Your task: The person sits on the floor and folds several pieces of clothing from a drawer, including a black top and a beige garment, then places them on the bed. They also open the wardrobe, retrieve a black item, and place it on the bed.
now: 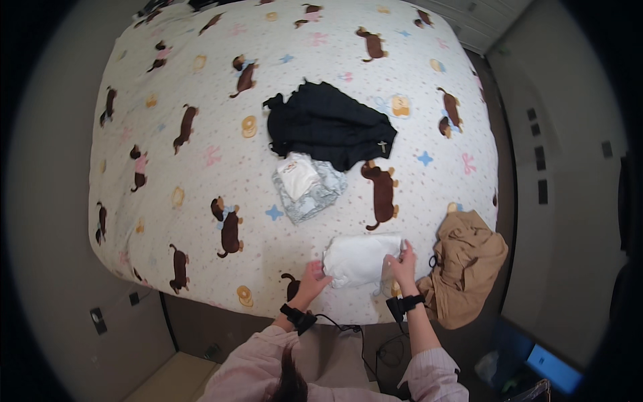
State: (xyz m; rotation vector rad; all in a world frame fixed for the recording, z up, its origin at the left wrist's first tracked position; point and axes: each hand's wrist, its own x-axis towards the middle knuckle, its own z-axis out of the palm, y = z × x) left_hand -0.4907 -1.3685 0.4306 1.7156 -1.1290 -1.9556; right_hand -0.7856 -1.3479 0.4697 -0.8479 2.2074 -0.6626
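A folded white cloth item (359, 260) lies near the front edge of the bed. My left hand (314, 279) is at its left end, fingers apart and touching or close to its edge. At the right end is my right hand (403, 262), its fingers bent at the corner; whether they pinch the fabric is unclear. Beyond it lie a grey-and-white patterned bundle (321, 193) with a small white piece (297, 176) on top, and a black garment (326, 123) spread out just behind.
A crumpled brown garment (464, 266) hangs over the bed's right front edge. The bed cover (201, 176) has a dachshund print. Black cables (382, 352) run from bands on both wrists. Grey walls (567, 115) stand on both sides.
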